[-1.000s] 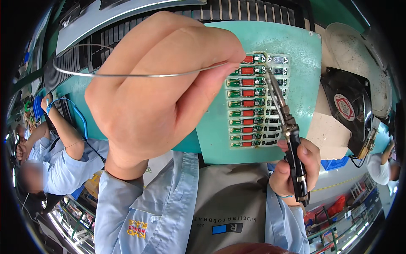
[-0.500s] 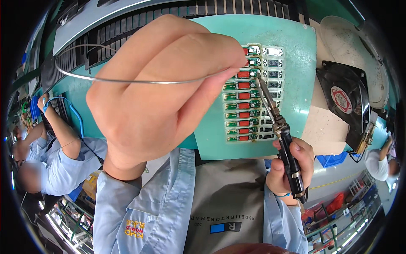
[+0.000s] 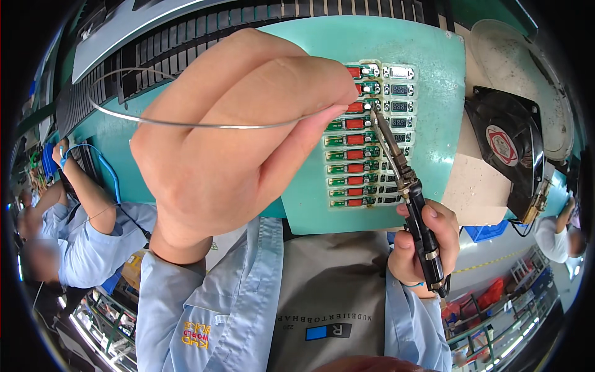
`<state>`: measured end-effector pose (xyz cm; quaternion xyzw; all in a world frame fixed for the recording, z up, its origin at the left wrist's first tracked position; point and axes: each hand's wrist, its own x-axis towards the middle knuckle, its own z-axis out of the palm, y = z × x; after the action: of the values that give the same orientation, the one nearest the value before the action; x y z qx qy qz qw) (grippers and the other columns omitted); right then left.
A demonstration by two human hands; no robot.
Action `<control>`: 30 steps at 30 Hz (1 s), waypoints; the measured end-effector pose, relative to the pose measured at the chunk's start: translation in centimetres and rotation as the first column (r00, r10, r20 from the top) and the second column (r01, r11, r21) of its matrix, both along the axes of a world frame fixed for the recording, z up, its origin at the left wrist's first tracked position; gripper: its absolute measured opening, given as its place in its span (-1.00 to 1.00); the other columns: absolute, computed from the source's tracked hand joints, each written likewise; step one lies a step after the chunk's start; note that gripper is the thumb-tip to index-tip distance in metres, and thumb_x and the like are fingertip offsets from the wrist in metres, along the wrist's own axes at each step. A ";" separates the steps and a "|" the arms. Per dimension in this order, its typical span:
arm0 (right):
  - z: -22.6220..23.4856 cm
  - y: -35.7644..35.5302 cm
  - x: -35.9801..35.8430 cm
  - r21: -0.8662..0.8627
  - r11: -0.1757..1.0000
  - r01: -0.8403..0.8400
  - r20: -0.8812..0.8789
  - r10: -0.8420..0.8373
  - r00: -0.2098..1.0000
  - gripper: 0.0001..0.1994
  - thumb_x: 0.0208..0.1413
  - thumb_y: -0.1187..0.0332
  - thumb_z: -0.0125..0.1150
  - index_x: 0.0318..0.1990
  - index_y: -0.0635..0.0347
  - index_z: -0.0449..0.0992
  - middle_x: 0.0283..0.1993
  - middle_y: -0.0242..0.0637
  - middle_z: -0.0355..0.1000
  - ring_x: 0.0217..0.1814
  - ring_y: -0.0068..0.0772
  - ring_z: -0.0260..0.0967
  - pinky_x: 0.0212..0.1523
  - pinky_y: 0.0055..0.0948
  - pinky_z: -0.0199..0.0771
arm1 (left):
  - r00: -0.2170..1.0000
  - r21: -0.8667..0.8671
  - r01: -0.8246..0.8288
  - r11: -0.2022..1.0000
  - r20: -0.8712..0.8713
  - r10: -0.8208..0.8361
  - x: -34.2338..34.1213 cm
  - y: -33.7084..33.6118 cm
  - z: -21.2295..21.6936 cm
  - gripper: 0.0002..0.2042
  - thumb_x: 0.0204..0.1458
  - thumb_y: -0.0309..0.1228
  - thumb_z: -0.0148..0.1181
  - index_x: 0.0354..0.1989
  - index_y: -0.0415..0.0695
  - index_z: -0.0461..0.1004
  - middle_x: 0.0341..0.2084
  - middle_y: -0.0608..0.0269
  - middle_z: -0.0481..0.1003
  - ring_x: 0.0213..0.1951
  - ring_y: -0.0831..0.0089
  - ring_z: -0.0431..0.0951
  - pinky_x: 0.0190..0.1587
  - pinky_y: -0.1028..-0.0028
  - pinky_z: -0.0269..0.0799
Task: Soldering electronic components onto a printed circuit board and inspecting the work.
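My left hand [image 3: 223, 136], large in the foreground, pinches a thin silvery solder wire [image 3: 204, 126] that loops back to the left. In my right hand [image 3: 441, 232] is a black soldering iron [image 3: 425, 235], held like a pen. Its tip meets the right end of the third circuit board from the top, at least in this view; exact contact is too small to tell. Several small green circuit boards [image 3: 338, 155] with red parts sit in a column, in a pale holder. Beside them runs a column of small dark display modules [image 3: 400, 106]. My left fingertips hide the upper boards' left ends.
The holder lies on a green mat [image 3: 310, 208]. To its right stands a black fan [image 3: 505, 139], near a clear round plastic piece [image 3: 527, 43]. A dark slatted strip [image 3: 248, 18] runs along the far side. People in light workwear sit at left [image 3: 102, 248] and far right [image 3: 551, 242].
The iron's tip has shifted slightly up and left, closer to the board's end. My left hand and the wire have moved only a little; both grips are the same.
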<state>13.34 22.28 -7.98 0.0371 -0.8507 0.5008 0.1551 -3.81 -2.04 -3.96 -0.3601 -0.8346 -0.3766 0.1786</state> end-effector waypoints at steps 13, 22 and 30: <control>0.3 0.2 -0.3 0.045 0.998 -0.043 -0.007 0.044 0.999 -0.59 0.05 0.40 0.52 0.04 0.28 0.55 -0.13 0.00 0.57 -0.32 -0.24 0.53 -0.32 -0.43 0.56 | 0.998 0.029 -0.020 0.999 0.055 0.018 0.0 0.2 -0.3 -0.84 -0.12 -0.65 0.43 -0.32 -0.28 0.68 -0.34 0.10 0.63 -0.54 0.50 0.41 -0.47 0.61 0.32; -0.5 0.5 0.8 0.006 1.000 0.010 -0.064 -0.010 0.998 -0.56 0.06 0.41 0.51 0.09 0.27 0.52 -0.12 0.00 0.56 -0.32 -0.25 0.51 -0.31 -0.43 0.54 | 0.999 -0.034 -0.012 0.999 0.034 0.014 0.2 -0.2 0.4 -0.85 -0.11 -0.63 0.44 -0.32 -0.29 0.68 -0.35 0.11 0.63 -0.49 0.47 0.44 -0.45 0.59 0.34; -0.4 0.4 1.2 -0.018 1.000 0.014 -0.085 -0.015 0.996 -0.55 0.06 0.39 0.51 0.10 0.25 0.51 -0.12 -0.01 0.56 -0.31 -0.24 0.52 -0.31 -0.42 0.55 | 0.999 -0.018 -0.031 0.999 0.033 0.031 1.0 -0.3 0.3 -0.85 -0.12 -0.64 0.43 -0.32 -0.28 0.68 -0.36 0.12 0.64 -0.49 0.48 0.44 -0.45 0.59 0.34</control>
<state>14.57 22.67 -8.40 0.0508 -0.8393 0.5049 0.1950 -2.77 -2.36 -3.66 -0.3422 -0.8463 -0.3725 0.1672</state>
